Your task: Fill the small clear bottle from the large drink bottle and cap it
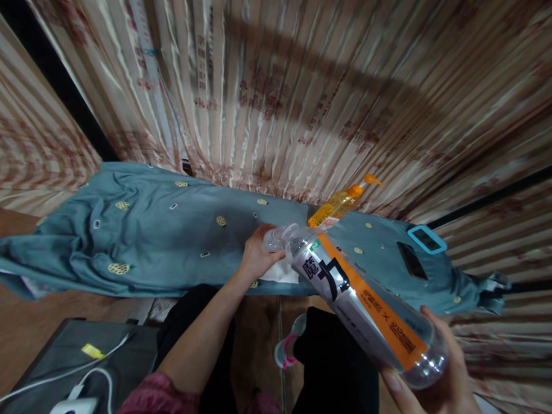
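Observation:
My right hand [437,375] grips the base end of a large clear drink bottle [367,307] with a silver and orange label. The bottle is tilted, its neck end pointing up and left. My left hand [258,255] is closed around a small clear plastic container [276,237] at that neck end; its exact kind is hard to make out. Whether the two pieces touch cannot be seen clearly. Below them lies a white sheet, paper or tissue [280,272], on the green pineapple-print cloth [157,227]. Behind the large bottle stands an orange pump bottle [337,206].
A dark phone [412,261] and a blue-framed device [427,239] lie at the cloth's right. Pleated curtains [280,98] hang behind. At lower left, a dark box [49,344] carries white cables and a white adapter [74,407]. A slipper [289,349] shows below.

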A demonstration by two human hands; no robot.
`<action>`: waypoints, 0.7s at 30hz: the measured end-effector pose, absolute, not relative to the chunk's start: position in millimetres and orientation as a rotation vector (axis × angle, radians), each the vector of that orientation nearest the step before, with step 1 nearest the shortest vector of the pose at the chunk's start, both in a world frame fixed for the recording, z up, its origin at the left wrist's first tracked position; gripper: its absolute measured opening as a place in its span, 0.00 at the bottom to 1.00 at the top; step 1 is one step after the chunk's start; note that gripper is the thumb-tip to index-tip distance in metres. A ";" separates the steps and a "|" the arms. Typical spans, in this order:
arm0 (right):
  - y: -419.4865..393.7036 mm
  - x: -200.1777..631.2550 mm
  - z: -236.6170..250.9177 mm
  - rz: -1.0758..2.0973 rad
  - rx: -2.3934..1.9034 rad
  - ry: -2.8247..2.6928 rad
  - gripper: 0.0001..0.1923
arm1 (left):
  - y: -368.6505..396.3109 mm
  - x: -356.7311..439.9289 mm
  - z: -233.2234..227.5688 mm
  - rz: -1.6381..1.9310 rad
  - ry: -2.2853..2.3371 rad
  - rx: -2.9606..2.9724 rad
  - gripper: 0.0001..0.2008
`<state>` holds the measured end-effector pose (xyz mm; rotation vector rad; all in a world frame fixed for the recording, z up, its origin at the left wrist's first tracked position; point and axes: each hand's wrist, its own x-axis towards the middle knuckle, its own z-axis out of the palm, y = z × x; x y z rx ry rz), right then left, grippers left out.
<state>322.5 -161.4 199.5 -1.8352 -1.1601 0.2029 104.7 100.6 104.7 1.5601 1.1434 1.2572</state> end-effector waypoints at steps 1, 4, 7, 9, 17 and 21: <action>-162.8 328.0 197.0 0.211 -1.832 -1.178 0.56 | 100.4 104.6 105.2 1.257 1.147 1.560 0.24; -165.0 336.9 192.4 0.196 -1.821 -1.209 0.55 | 99.9 104.2 105.8 1.252 1.159 1.564 0.24; -165.0 335.5 191.9 0.181 -1.822 -1.219 0.55 | 100.2 104.0 104.8 1.254 1.166 1.579 0.24; -165.0 332.9 192.5 0.188 -1.829 -1.219 0.55 | 100.7 104.1 103.8 1.256 1.171 1.589 0.24; -166.6 338.2 191.0 0.166 -1.840 -1.254 0.55 | 101.5 104.4 103.4 1.248 1.161 1.616 0.25; -165.6 338.6 192.2 0.139 -1.825 -1.299 0.54 | 101.8 104.5 102.4 1.255 1.165 1.619 0.24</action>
